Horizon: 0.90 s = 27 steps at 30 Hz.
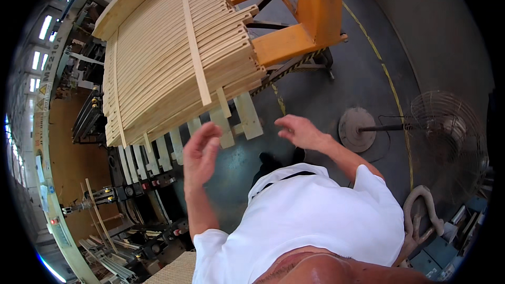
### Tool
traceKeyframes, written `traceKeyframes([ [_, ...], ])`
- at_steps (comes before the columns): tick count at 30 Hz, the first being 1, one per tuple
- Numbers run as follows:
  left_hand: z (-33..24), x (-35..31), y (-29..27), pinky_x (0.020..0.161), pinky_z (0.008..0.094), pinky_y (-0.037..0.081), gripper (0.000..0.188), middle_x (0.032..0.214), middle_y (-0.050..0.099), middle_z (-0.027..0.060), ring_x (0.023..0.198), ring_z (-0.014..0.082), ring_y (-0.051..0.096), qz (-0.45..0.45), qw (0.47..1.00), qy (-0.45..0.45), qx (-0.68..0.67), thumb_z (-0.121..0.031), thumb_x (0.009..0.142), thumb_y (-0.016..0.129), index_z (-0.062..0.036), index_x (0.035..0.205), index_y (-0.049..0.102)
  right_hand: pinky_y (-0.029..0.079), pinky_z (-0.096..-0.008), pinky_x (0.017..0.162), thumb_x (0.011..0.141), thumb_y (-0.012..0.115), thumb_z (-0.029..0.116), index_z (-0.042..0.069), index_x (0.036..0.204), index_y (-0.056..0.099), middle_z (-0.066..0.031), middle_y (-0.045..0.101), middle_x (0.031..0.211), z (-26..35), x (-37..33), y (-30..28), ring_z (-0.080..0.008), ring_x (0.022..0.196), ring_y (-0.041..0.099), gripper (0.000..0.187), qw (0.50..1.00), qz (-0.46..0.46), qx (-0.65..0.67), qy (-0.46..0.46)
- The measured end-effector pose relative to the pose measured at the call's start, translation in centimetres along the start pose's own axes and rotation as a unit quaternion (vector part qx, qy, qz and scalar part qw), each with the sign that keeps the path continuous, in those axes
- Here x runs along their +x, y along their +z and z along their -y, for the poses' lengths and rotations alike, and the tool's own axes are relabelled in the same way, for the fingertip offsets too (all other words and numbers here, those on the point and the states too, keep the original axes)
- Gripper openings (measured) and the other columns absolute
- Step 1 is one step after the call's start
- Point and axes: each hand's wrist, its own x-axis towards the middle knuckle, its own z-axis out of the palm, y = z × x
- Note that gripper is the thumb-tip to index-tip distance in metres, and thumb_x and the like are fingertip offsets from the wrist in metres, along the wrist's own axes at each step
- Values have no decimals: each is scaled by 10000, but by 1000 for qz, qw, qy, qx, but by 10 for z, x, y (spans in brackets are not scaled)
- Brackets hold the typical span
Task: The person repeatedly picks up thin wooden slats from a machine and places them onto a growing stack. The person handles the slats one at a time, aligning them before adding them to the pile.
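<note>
My left hand (202, 153) is raised in front of me, a little blurred, with its fingers loosely bent and nothing in them. It appears just short of the near end of a wooden crosspiece (193, 42) that lies over a big stack of pale grooved wooden strips (152, 68). My right hand (301, 131) hangs above the floor to the right of the stack, thumb and fingers apart and holding nothing. Under the stack, pale pallet slats (247, 115) stick out toward me, the nearest things to both hands.
An orange lift truck (321, 16) stands at the stack's far right. A round-based pedestal fan (357, 129) is to my right, near a yellow floor line (386, 73) and a grey hose (421, 205). Machinery (131, 192) with loose wood strips runs along my left.
</note>
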Motion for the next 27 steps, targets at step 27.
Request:
traceKeyframes([
  [27, -29, 241, 66, 1042, 431, 428, 433, 1303, 579, 159, 1249, 370, 519, -78, 921, 131, 360, -120, 810, 775, -37, 1211, 634, 587, -289, 793, 983, 639, 347, -24, 1260, 625, -98, 690, 1046, -81, 486, -291, -156, 899, 690, 463, 993, -82, 86, 18],
])
